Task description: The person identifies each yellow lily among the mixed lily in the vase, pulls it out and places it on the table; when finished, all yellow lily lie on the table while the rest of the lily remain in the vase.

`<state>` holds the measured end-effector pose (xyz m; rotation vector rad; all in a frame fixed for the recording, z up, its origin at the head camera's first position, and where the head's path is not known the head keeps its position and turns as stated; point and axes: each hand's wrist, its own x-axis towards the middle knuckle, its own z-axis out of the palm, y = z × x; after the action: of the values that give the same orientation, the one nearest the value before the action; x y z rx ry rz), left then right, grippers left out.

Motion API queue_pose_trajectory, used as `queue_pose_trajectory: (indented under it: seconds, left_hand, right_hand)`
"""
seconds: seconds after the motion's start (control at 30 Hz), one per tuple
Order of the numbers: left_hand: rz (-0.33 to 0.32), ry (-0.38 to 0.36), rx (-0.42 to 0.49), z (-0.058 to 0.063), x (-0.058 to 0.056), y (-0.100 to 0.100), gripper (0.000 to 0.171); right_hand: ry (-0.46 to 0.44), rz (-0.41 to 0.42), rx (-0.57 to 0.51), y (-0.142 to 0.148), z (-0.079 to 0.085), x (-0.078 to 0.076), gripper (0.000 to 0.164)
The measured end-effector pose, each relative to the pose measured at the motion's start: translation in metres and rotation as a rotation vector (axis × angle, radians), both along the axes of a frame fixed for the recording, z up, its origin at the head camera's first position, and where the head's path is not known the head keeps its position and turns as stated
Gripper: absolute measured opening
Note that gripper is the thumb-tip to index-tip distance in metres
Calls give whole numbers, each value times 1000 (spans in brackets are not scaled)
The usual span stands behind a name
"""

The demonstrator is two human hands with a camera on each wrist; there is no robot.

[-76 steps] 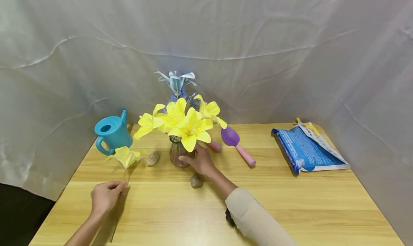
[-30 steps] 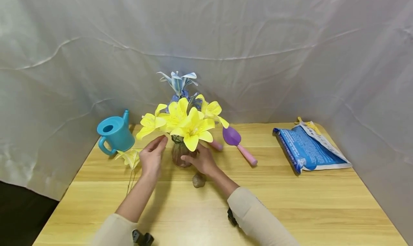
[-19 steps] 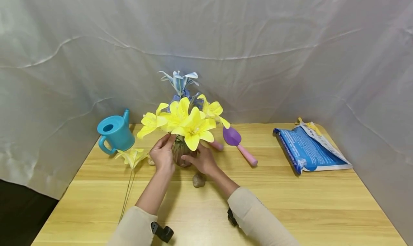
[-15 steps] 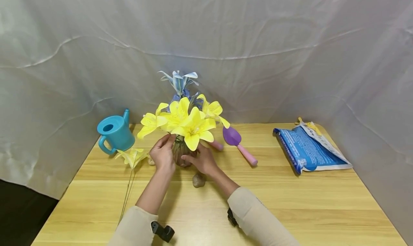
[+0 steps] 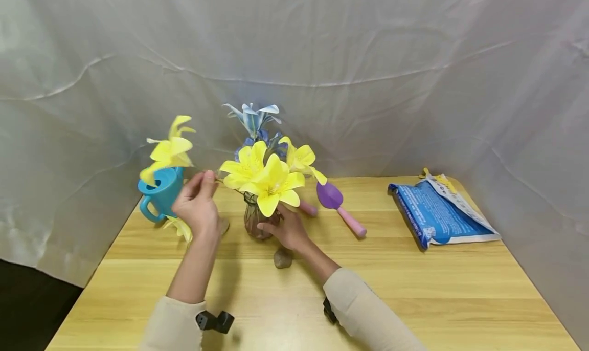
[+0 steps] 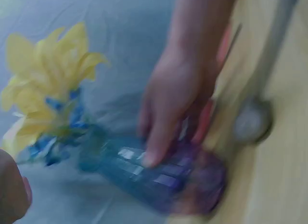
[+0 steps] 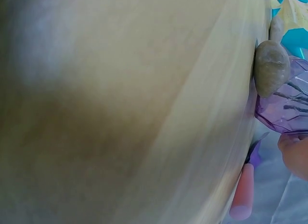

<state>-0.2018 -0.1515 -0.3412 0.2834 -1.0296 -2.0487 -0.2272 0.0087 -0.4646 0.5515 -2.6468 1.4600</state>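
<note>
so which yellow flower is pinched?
Top-left bloom, its stem pinched in the left hand; three bright ones top the vase, the paler one shows below that hand.

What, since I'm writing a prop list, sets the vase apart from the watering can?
The vase is see-through with a purplish tint; the watering can is opaque blue. The right hand holds the vase; the watering can is in neither hand's grip. Both stand upright on the table.

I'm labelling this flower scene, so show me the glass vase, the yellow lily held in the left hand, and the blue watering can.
Glass vase (image 5: 253,224): head view, on its body.
Held yellow lily (image 5: 177,147): head view, on a petal.
Blue watering can (image 5: 165,198): head view, on its side.
</note>
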Motion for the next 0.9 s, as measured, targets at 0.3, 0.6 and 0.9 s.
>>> queue_pose_trajectory:
  seconds: [0.3, 0.6, 0.9]
  left_hand:
    - [-40, 174, -136, 34, 37, -48, 24]
    - [-259, -500, -785, 3, 83, -121, 25]
    - [-541, -958, -914, -53, 117, -181, 44]
  right_hand:
    - [-4, 28, -22, 2, -3, 2, 71]
    - [23, 21, -37, 4, -2, 1, 69]
    - [49, 19, -15, 2, -1, -3, 69]
